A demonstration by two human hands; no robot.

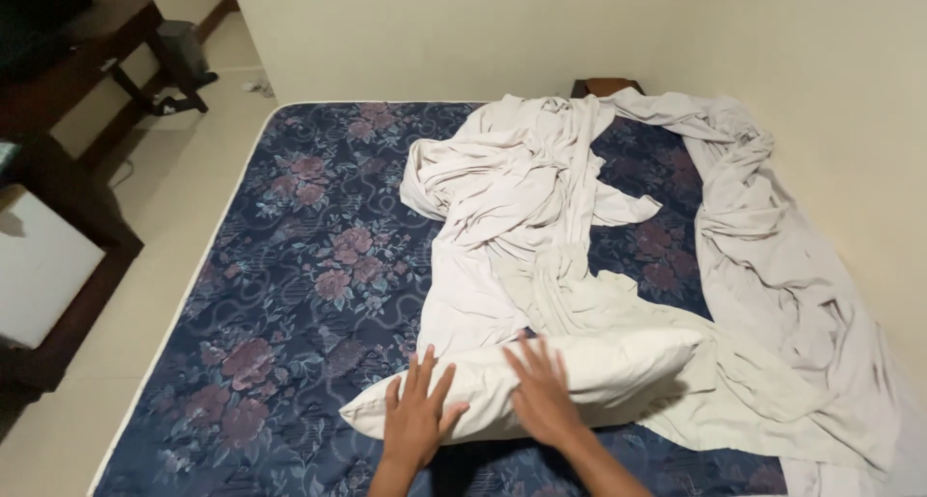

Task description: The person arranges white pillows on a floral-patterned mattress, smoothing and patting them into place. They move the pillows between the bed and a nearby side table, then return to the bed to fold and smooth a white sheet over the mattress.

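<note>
A white pillow (599, 367) lies across the near part of a dark blue floral mattress (299, 265). My left hand (417, 415) rests flat on the pillow's left end, fingers spread. Just to its right, my right hand (541, 391) presses palm-down on the pillow's middle, fingers apart. Neither hand grips anything. A crumpled pale sheet (521, 198) is heaped on the mattress behind the pillow and trails down the right side (792, 294).
A cream wall runs along the bed's far side and right. On the left stands dark wooden furniture (68, 62) with a white panel (39, 265), beside a pale tiled floor (164, 217). A brown wooden piece (603, 86) shows behind the bed.
</note>
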